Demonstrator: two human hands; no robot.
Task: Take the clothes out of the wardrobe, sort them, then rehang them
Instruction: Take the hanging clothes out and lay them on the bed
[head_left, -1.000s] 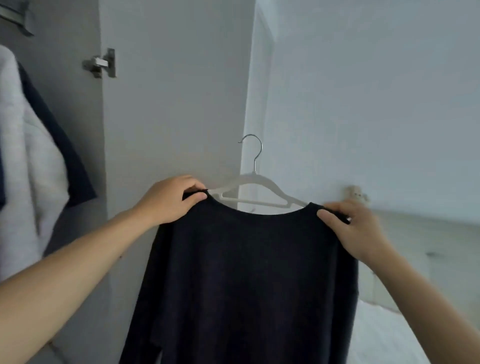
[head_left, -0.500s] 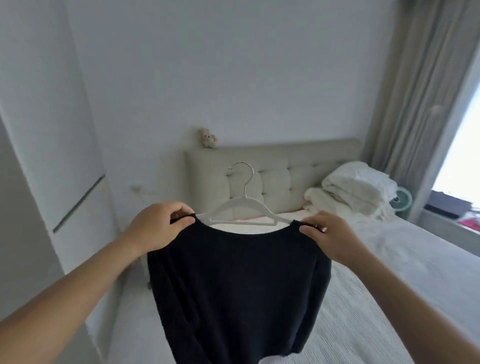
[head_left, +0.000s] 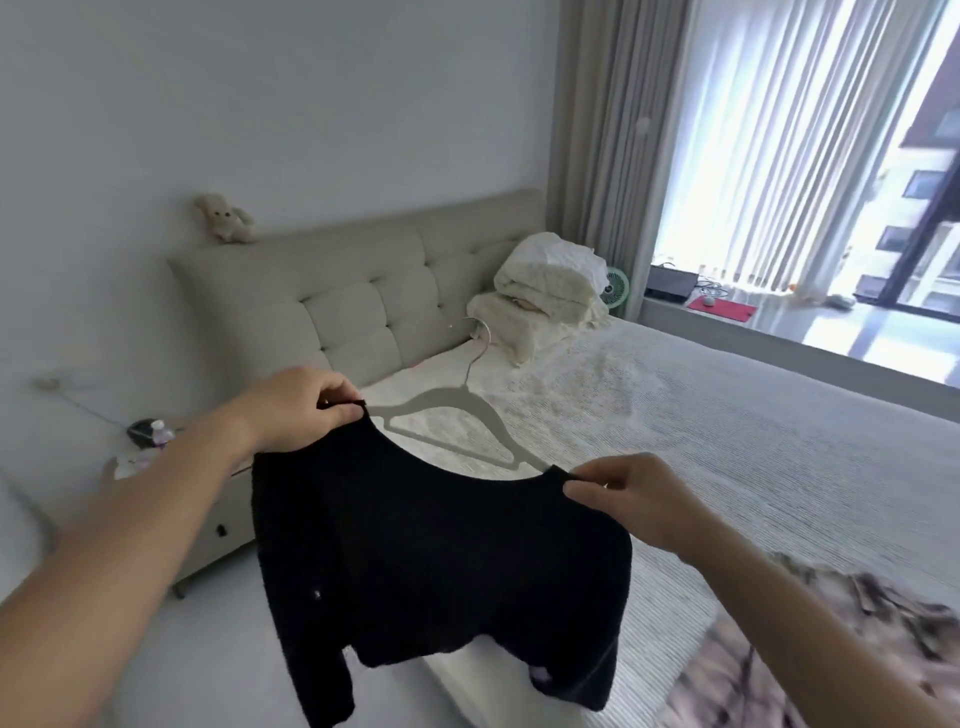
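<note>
Left hand (head_left: 304, 410) pinches one shoulder of a black sweater (head_left: 441, 571), thumb and fingers closed on the knit at the neckline; the right hand (head_left: 631, 501) pinches the other shoulder the same way. Two hands, one sweater, one white hanger (head_left: 457, 421) still inside it, its metal hook tilted up and away toward the headboard (head_left: 363, 291). The sweater hangs in the air between the hands, its left shoulder higher than its right, its body and one sleeve drooping over the near corner of the bed (head_left: 753, 441) and the strip of floor (head_left: 218, 639) beside it.

On the bed lie one stack of folded cream bedding (head_left: 545, 291) up against the headboard and one patterned garment (head_left: 831, 649), blurred, at the near right edge. The middle of the mattress between them shows plain white cover. One small teddy bear (head_left: 226, 218) sits on top of the headboard's left end. One nightstand (head_left: 208, 530) stands left of the bed, touching its side, with a few small items on top that are too blurred to name. A small green fan (head_left: 615, 288) stands beyond the bedding, beside the curtains (head_left: 727, 130) and the window ledge (head_left: 779, 332). Floor runs along the bed's left side, below the sweater's hem.
</note>
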